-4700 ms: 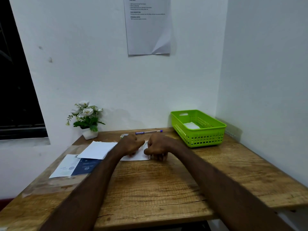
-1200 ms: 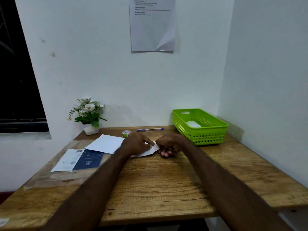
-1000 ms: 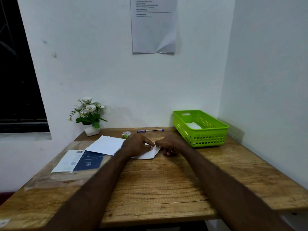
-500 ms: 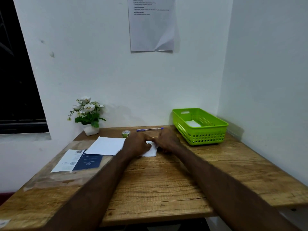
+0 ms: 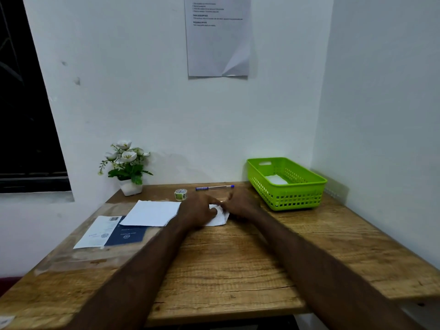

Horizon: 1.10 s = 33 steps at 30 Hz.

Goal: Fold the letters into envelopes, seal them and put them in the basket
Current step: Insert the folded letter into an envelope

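Head view: green slotted basket (image 5: pixel 287 186) at far right of the wood-grain bench (image 5: pixel 226 270) w/ one white envelope inside. Left hand (image 5: pixel 198 211) & right hand (image 5: pixel 240 203) press a small folded white letter (image 5: pixel 220 219) flat mid-bench. Fingers seem laid on it, but grip unclear; near bench edge bare.

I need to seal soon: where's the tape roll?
The small green-printed tape roll sits at the wooden table's back, between the potted flowers and blue pen.
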Motion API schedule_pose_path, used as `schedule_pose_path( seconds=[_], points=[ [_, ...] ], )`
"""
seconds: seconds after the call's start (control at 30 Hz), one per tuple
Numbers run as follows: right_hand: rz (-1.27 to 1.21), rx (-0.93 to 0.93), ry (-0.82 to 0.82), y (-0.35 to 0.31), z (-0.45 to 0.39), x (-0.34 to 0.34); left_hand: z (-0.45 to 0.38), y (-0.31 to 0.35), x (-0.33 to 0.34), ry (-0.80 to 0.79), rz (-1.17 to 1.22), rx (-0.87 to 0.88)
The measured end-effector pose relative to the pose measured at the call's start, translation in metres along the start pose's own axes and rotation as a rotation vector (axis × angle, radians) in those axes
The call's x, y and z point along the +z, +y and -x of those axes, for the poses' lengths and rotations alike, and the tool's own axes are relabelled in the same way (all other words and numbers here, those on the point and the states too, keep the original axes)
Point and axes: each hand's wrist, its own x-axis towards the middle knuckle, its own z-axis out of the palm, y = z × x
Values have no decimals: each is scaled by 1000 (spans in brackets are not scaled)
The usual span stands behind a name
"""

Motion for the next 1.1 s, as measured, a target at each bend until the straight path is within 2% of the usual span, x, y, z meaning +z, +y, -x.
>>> schedule_pose_path(
  seconds=[0.13,0.37,0.6,0.73,0.93,1.03,1.1],
  points=[
    [29,-7,57,-4,-1,6,-2,0,1,11,0,4],
    [8,109,119,-12,0,9,-3,2,3,19,-29,-2],
    [4,-34,29,-2,-3,7,-6,0,5,1,4,-26],
    [-10,-77,69,0,-3,5,-6,-2,5,11,10,-9],
    [28,22,123,-3,-2,3,-6,-2,5,-10,37,-23],
    [-34,90,-2,-3,-2,-6,-6,-1,5,-8,42,-6],
    [-219,126,-137,-3,-4,-12,-5,0,4,-8,69,-14]
  ],
)
